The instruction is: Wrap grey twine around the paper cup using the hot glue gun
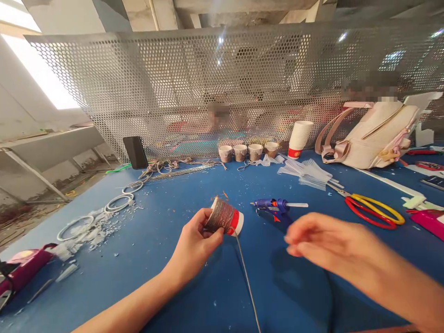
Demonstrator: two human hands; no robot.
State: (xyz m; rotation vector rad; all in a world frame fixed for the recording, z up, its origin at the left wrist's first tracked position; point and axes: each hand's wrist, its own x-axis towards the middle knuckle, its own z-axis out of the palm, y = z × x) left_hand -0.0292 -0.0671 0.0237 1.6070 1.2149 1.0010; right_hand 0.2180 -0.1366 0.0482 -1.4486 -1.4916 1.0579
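- Nearest, at right, the person's right hand [322, 236] hovers, blurred, fingers loosely curved; whether it pinches anything cannot be told.
- At centre, the left hand [199, 238] grips a paper cup [222, 216] wound with brown cord, held above the table.
- The cup is tipped sideways, its long axis sloping from upper left to lower right; the red-and-white end points right. Fingers hide part of the wound side.
- A loose strand [247, 275] trails from the cup and is cut off by the bottom edge.
- Beyond the right hand, a blue glue gun [275, 206] lies on the blue tabletop [166, 194], its handle hard to make out.
- Further back stand four small cups [255, 151] and a tilted cup stack [301, 138].
- Behind, a perforated metal screen [166, 88] crosses a bare concrete room; shapes through it are indistinct.
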